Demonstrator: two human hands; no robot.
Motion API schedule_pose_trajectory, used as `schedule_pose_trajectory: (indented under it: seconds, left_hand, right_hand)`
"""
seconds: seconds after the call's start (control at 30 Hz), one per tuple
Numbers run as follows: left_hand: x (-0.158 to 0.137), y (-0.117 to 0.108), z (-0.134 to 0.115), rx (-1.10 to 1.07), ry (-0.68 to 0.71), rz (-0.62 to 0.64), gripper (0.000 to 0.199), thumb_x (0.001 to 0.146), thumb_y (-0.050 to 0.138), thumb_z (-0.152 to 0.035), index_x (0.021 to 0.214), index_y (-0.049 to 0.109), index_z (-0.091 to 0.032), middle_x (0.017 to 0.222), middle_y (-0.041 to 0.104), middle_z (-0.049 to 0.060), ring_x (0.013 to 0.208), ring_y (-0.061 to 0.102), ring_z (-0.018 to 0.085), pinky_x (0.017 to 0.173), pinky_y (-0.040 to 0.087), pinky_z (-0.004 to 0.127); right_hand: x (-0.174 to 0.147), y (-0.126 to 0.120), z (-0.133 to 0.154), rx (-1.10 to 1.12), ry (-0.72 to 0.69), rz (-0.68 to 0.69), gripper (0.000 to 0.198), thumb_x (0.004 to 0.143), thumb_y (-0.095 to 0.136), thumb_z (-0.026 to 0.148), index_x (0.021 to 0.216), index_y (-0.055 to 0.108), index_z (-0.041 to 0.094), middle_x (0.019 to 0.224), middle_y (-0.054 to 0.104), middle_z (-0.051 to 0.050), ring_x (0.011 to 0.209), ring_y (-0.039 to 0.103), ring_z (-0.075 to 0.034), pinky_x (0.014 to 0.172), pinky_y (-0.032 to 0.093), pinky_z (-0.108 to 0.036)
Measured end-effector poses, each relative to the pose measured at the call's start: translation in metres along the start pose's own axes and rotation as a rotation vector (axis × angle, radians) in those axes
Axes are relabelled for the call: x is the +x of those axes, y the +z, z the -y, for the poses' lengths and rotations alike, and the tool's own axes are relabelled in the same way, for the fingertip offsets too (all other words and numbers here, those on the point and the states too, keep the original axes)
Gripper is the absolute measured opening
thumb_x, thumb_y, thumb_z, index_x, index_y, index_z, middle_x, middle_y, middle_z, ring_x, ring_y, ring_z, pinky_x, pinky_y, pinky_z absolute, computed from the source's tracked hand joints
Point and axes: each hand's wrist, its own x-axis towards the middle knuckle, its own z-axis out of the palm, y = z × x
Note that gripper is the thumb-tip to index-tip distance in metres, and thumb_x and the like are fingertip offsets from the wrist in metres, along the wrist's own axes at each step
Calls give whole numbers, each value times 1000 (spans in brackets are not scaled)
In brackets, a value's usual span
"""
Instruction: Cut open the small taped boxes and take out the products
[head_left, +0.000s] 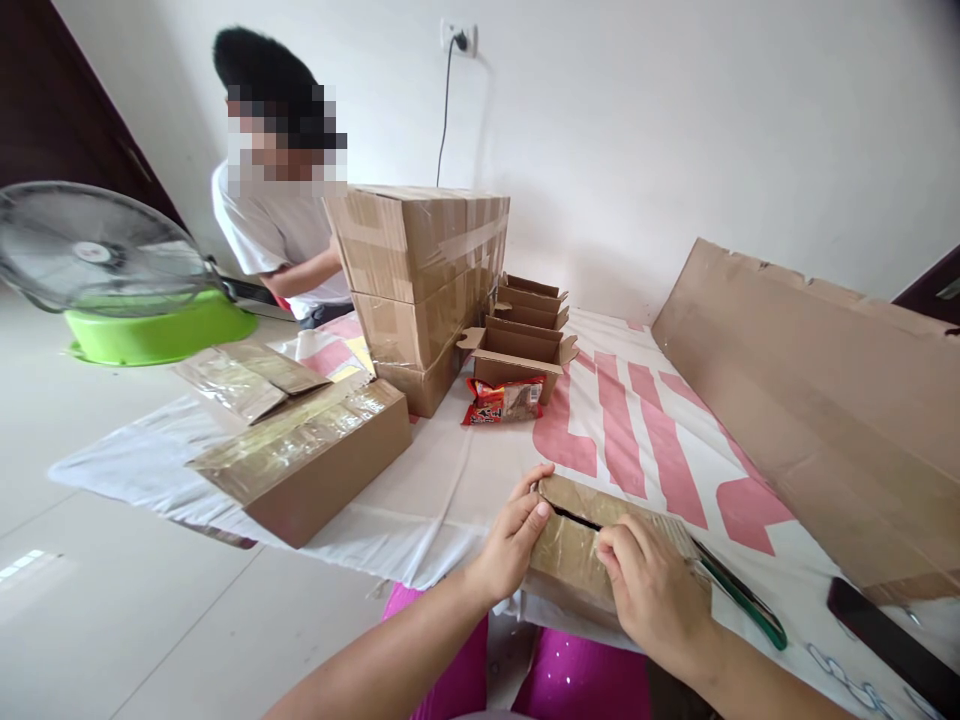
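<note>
A small taped cardboard box (566, 560) lies in front of me at the table's near edge, with a dark slit open along its top seam. My left hand (517, 535) is wrapped round its left end, thumb on the top by the slit. My right hand (652, 580) has its fingers curled and pinched at the edge of the top flap, at the slit's right end. What lies under those fingertips is hidden. Just right of the box rests a long tool with a green handle (750, 605), partly tucked against it. The inside of the box is not visible.
Stacked taped cartons (420, 270) stand mid-table, beside opened small boxes (517, 350) and a red snack packet (506, 400). Another carton (330, 460) lies left. A cardboard sheet (810, 400) and dark phone-like object (892, 640) are right. A person (277, 220) sits behind the cartons.
</note>
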Motion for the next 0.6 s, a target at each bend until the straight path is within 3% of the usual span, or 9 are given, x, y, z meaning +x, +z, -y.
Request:
schedule_pose_trajectory:
  seconds: [0.27, 0.47, 0.6]
  left_hand:
    - [2, -4, 4, 66, 7, 14, 45, 95, 42, -51, 73, 60, -16, 148, 40, 12, 130, 45, 27, 105, 35, 35]
    - [2, -6, 4, 117, 16, 62, 43, 97, 40, -50, 79, 60, -17, 147, 40, 12, 130, 44, 25, 108, 33, 35]
    - [3, -2, 2, 141, 37, 89, 45, 96, 38, -51, 71, 54, -18, 146, 41, 13, 131, 43, 25, 107, 33, 34]
  right_hand:
    - [-7, -17, -21, 76, -197, 97, 21, 90, 35, 2, 82, 40, 21, 79, 48, -2, 74, 44, -17, 66, 37, -33]
    - [-23, -42, -43, 153, -82, 124, 17, 90, 38, 6, 85, 42, 22, 92, 49, -5, 90, 50, -20, 77, 45, -36]
    - [-33, -43, -49, 159, -11, 71, 13, 90, 41, 10, 88, 44, 23, 109, 49, -9, 106, 51, -22, 88, 46, -37]
